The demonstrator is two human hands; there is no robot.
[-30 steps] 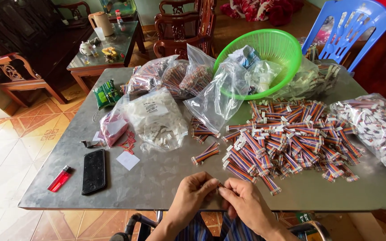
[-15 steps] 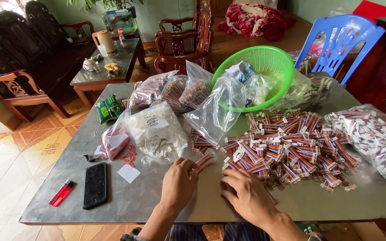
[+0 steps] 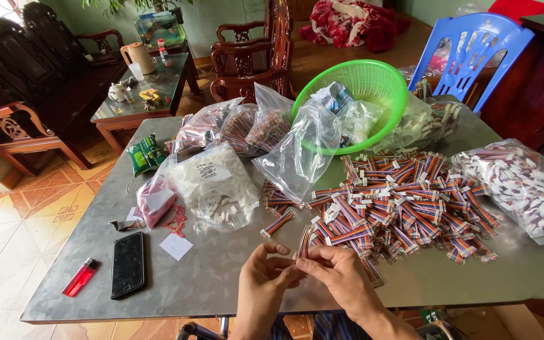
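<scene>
Both hands have drawn back from the pile toward the near edge of the table and now meet over it, where half a second ago they were reaching out flat among the cables. The left hand [image 3: 266, 277] has its fingers curled in, thumb and fingertips pressed to the right hand's fingertips. The right hand [image 3: 341, 274] pinches one short rainbow ribbon cable [image 3: 303, 242], which stands nearly upright just in front of the big pile of ribbon cables [image 3: 398, 201]; that pile is far too many to count. One loose cable [image 3: 278, 223] lies apart to the left of it.

On the grey metal table [image 3: 221, 277] lie one black phone [image 3: 127, 264], one red lighter [image 3: 80, 277] beside it, and one white paper slip [image 3: 176, 247]. One bag of white connectors [image 3: 215, 186] sits behind the slip, with one pink bag [image 3: 154, 201] at its left and one green packet [image 3: 145, 154] farther back. One green basket [image 3: 373, 85] is tilted on the far side, clear bags spilling from it, and one empty clear bag [image 3: 300, 154] leans in front. At the right edge lies one bag of cables [image 3: 524, 186].

One blue plastic chair [image 3: 473, 47] stands beyond the table, and dark carved wooden chairs [image 3: 247, 56] ring a glass coffee table [image 3: 143, 94] on an orange tiled floor [image 3: 14, 220]. The view also sits a little closer to the table than before.
</scene>
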